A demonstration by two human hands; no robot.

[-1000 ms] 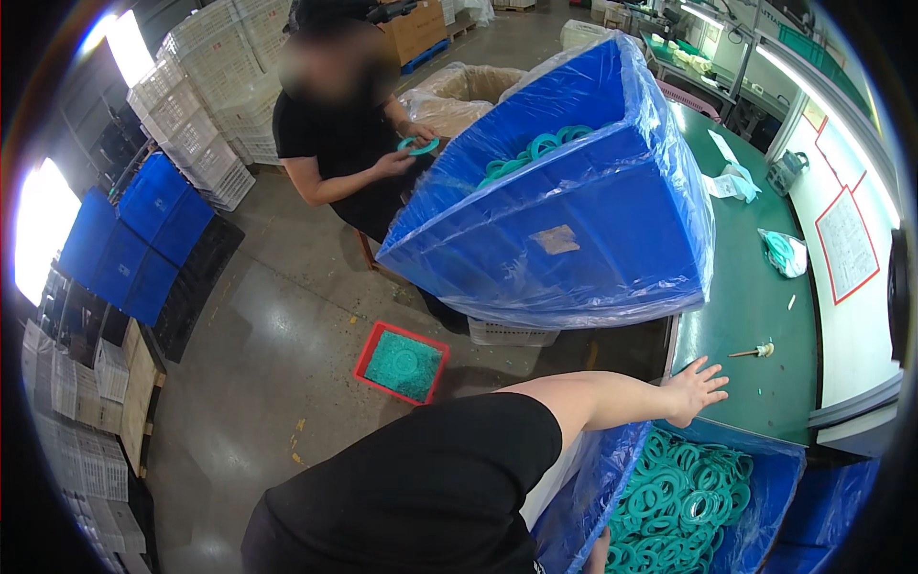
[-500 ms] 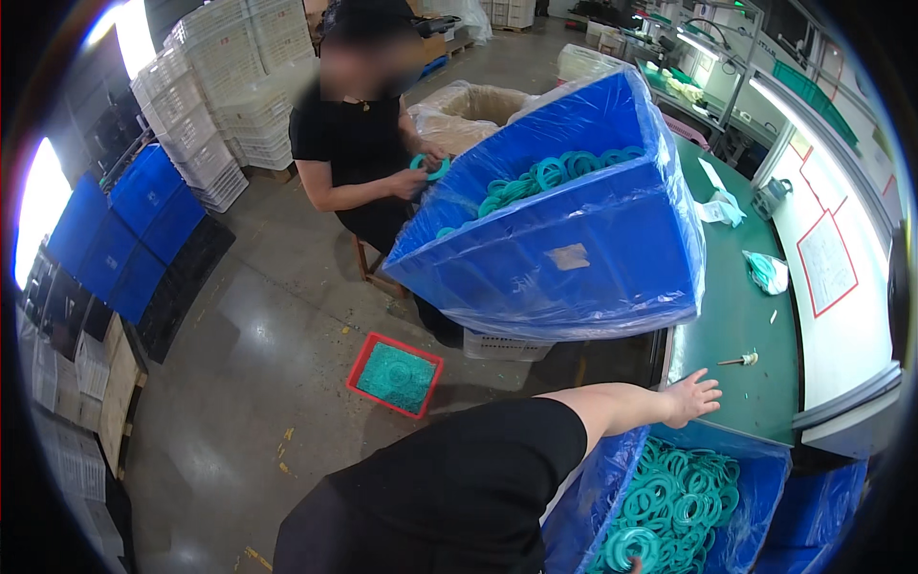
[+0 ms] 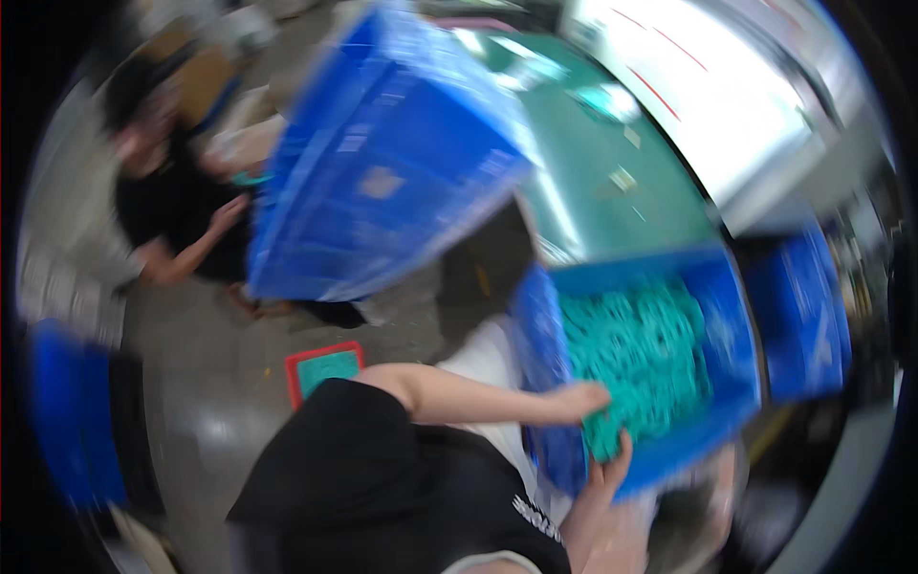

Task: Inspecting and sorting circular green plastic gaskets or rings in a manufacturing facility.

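A blue bin (image 3: 729,330) lined with clear plastic stands in front of me, holding a heap of teal rings (image 3: 660,354). Both my hands are at the bin's near left corner. My left hand (image 3: 579,402) is closed, its fingertips against a teal ring (image 3: 602,435) at the heap's edge. Just below it, my right hand (image 3: 610,469) grips the same ring from underneath, thumb and fingers around it. Motion blur smears the picture, so I cannot tell whether they hold one ring or a small stack.
A green worktable (image 3: 612,206) lies beyond the bin, with small scraps on it. At far left a tilted large blue bin (image 3: 382,220) stands by a co-worker in black (image 3: 177,210). A red tray (image 3: 293,378) of teal bits sits on the floor. Another blue bin (image 3: 803,325) is at right.
My view has swung right and down toward the near bin. My left hand has come off the green worktable, where it was spread open, down to the rings beside my right hand.
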